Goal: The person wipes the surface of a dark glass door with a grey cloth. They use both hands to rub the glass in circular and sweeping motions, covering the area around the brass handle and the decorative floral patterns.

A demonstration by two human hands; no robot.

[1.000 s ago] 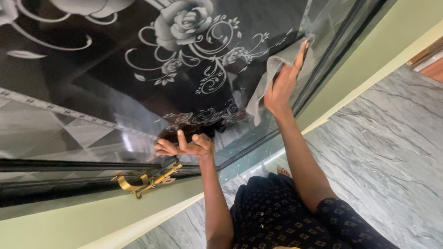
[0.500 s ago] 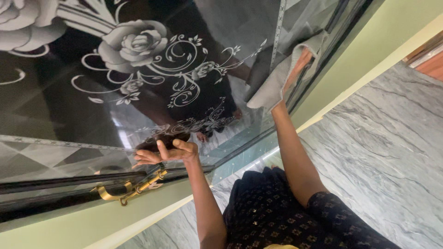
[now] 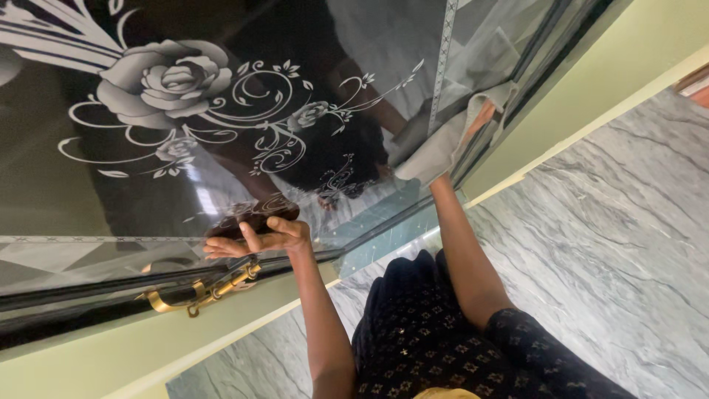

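A dark mirrored glass door panel [image 3: 88, 185] with etched white roses and swirls fills the upper left. My right hand [image 3: 480, 118] presses a grey cloth [image 3: 436, 151] against the glass near its lower right edge, mostly covered by the cloth. My left hand [image 3: 258, 238] rests flat, fingers spread, on the glass just above a brass handle [image 3: 199, 292]. My reflection shows in the glass.
A pale green door frame [image 3: 591, 81] runs along the panel's edge. Grey veined marble floor [image 3: 613, 244] lies to the right. My dark patterned dress [image 3: 443, 332] is at the bottom centre. A black rail [image 3: 74, 295] crosses at left.
My right hand slid the cloth along the glass toward the panel's edge near the frame. The view shifted, so the rose pattern moved left. My left hand stayed by the brass handle.
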